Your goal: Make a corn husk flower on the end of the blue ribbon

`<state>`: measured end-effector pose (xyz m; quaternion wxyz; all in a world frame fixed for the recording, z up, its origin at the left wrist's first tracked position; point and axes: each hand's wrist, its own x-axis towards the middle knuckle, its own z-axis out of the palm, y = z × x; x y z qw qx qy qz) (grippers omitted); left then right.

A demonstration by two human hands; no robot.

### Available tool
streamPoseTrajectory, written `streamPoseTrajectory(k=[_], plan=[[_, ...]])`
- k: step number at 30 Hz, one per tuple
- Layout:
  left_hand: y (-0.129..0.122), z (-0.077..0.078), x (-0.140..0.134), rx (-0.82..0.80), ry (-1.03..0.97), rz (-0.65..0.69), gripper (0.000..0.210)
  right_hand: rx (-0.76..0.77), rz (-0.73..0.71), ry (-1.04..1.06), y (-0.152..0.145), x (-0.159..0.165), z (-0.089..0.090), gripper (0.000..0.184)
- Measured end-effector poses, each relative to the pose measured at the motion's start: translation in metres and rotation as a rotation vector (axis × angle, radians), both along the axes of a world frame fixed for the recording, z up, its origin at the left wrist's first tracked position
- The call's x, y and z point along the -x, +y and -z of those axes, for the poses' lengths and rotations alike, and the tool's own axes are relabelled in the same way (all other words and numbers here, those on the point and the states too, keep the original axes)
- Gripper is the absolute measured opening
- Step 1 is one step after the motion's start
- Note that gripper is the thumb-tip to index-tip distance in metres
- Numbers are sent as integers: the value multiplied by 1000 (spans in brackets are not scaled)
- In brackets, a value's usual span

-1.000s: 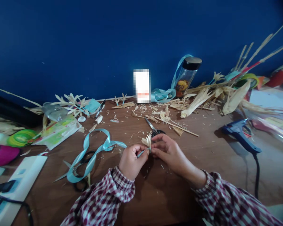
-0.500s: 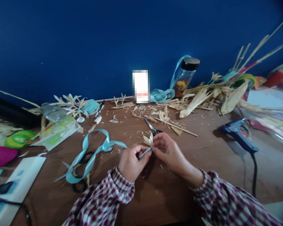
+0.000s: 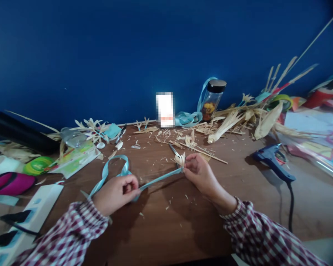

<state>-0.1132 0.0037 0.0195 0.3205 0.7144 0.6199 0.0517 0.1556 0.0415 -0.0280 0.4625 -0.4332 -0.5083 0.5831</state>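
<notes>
Between finger and thumb, my right hand (image 3: 201, 173) pinches the base of a small pale flower (image 3: 180, 160) that looks made of corn husk. A light blue ribbon (image 3: 161, 180) runs from the flower's base to my left hand (image 3: 118, 194), which is closed on it and holds the stretch fairly taut. The rest of the ribbon loops over the table behind my left hand. Just behind the flower lies a pair of scissors (image 3: 173, 149), its handles mostly hidden. Another pair on the left is almost wholly covered by my left hand and sleeve.
A blue glue gun (image 3: 274, 160) with a black cord lies at the right. A white power strip (image 3: 41, 207) is at the left. Husk scraps, dried husks (image 3: 227, 127) and a tilted jar (image 3: 212, 99) line the blue wall. More husk flowers (image 3: 90, 125) lie back left.
My left hand has moved left and toward me, away from the flower, drawing the ribbon out straight. My right hand still pinches the flower. The view has shifted slightly.
</notes>
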Motion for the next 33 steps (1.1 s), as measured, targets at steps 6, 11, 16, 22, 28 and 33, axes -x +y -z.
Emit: streamPoseTrajectory(k=[6,11,16,22,28,33], plan=[[-11,-16,55,-383,380,-171,13,65,15,80,0,0,-6,32],[-7,-7,13,-530,107,-41,39,64,-67,84,-10,8,-15,31],[9,34,-60,-658,-40,197,71,61,-182,-7,-33,11,-38,26],[20,40,-26,-778,181,182,22,54,-146,-72,-49,-16,-60,23],[27,-5,72,-982,560,-284,26,28,-25,-111,-41,-53,-64,26],[-3,-66,182,-728,557,-731,38,39,133,-54,-25,-68,-53,35]])
